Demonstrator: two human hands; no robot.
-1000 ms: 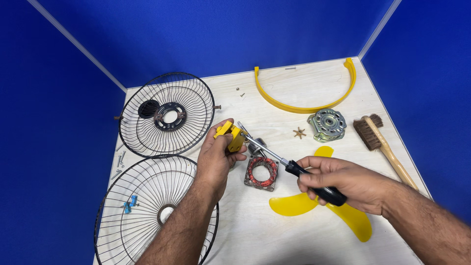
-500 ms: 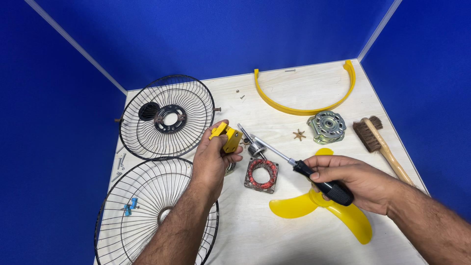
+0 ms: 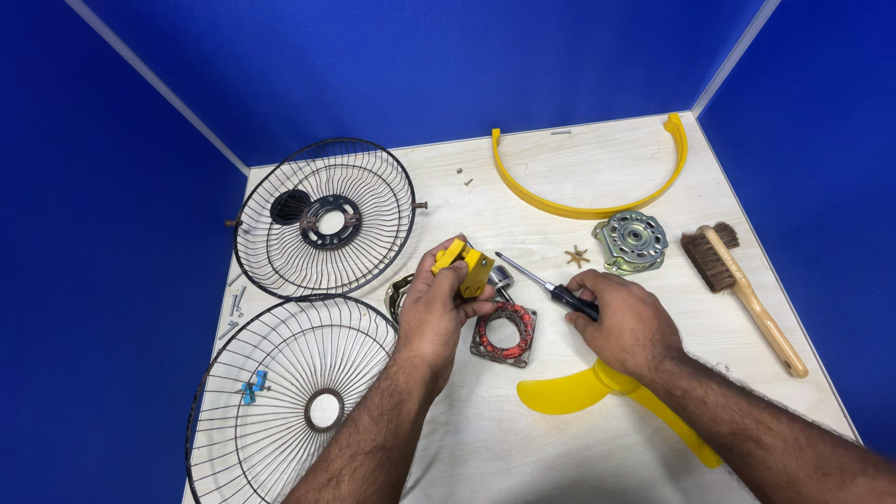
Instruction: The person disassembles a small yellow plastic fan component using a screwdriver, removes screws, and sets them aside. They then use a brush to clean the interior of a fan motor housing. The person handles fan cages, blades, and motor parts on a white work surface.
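Left hand (image 3: 439, 313) gripping yellow bracket (image 3: 464, 267), right hand (image 3: 627, 322) closed on screwdriver (image 3: 551, 289), tip near bracket, stator (image 3: 504, 333) on table (image 3: 485, 439) between hands

Under our left hand (image 3: 446, 303) a metal part (image 3: 399, 294) is mostly hidden; our right hand (image 3: 623, 322) covers the screwdriver (image 3: 546, 285) handle and the yellow fan blade (image 3: 597, 397) hub.
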